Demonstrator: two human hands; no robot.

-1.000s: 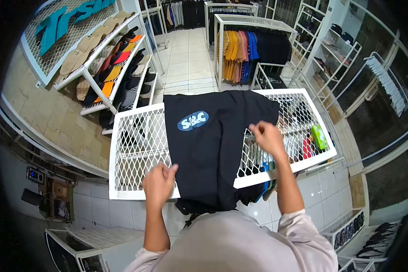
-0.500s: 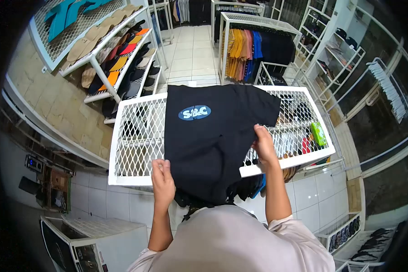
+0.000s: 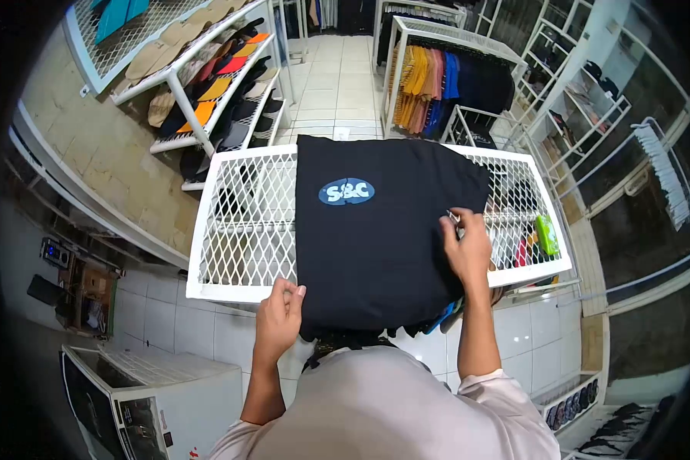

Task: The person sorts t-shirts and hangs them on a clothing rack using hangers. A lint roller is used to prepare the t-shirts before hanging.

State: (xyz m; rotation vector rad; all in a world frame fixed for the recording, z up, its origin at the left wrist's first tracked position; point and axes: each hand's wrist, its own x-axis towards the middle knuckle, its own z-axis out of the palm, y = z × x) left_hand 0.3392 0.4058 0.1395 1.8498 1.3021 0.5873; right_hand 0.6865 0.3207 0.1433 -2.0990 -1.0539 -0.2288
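Note:
A black T-shirt lies folded over the white mesh rack top, its lower end hanging past the near edge. On its front is a blue oval print reading "S&C". At the shirt's lower left edge, my left hand is closed in a pinch on the fabric. My right hand is over the right side, just below the sleeve, with thumb and bent fingers pinching the cloth. The fabric between the two hands is spread fairly flat.
The white mesh rack top shows on both sides of the shirt. A green packet sits at its right. Cap shelves stand at the left, a clothes rack ahead, and a white cabinet at lower left.
The shirt's right side has been drawn out rightward, and the folds in its lower part have flattened. My right hand has moved from the side edge onto the cloth. The view has shifted slightly.

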